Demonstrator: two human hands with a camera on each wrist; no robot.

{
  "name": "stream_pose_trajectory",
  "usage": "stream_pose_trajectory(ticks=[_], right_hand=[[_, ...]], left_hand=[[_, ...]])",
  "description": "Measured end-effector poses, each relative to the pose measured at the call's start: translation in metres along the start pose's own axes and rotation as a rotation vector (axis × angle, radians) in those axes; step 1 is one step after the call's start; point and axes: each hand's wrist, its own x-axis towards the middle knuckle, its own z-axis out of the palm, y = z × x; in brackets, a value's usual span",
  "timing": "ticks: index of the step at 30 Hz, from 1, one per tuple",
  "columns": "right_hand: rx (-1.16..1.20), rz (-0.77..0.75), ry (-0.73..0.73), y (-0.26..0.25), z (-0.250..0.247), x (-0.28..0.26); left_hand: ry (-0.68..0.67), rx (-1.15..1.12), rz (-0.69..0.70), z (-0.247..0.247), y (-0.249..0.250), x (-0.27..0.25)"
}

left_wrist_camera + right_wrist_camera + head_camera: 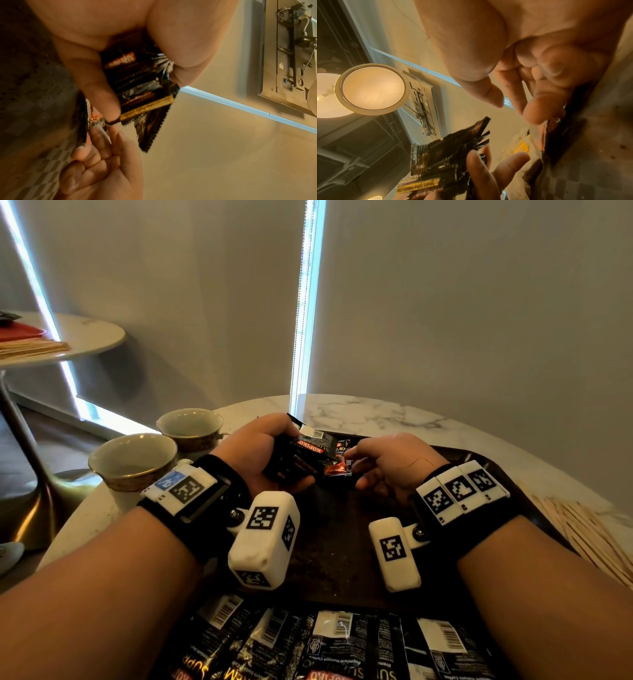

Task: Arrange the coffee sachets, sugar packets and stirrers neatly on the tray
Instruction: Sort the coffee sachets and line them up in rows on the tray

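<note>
My left hand (267, 453) grips a bundle of black coffee sachets (301, 460) above the far part of the dark brown tray (342, 546). The left wrist view shows the thumb and fingers clamped round that bundle (145, 86). My right hand (354, 470) hovers beside it, fingers loosely bent. Its fingertips (537, 115) touch a red and black sachet (337, 470) lying on the tray, with the thumb held apart. A row of black sachets (325, 642) lies side by side along the tray's near edge. Wooden stirrers (582, 539) lie off the tray to the right.
Two gold-rimmed cups (133, 457) (190, 426) stand on the marble table (394, 416) just left of the tray. A second round table (68, 337) with a red tray and more stirrers is at the far left. A wall rises behind the table.
</note>
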Motion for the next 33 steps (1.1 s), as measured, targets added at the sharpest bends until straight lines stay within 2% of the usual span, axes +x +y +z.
stream_pose_trajectory(ticks=[13,20,22,24,28,33], right_hand=[[-0.031,0.044,-0.003,-0.006,-0.001,0.002],[0.003,0.003,-0.003,-0.004,0.0,0.0],[0.017,-0.059,0.007,-0.005,0.0,-0.002],[0.063,-0.19,0.022,-0.009,-0.001,-0.006],[0.088,-0.42,-0.081,-0.02,-0.006,-0.022],[0.013,-0.515,-0.171,-0.027,0.001,-0.041]], left_hand=[[-0.019,0.044,-0.013,-0.001,-0.001,0.001],[-0.024,0.022,-0.002,0.0,0.0,-0.002],[-0.029,-0.009,0.016,0.0,0.0,-0.003],[-0.04,-0.039,0.032,0.0,0.0,-0.004],[-0.056,-0.074,0.045,0.0,0.001,-0.006],[-0.061,-0.069,0.07,0.0,0.001,-0.005]])
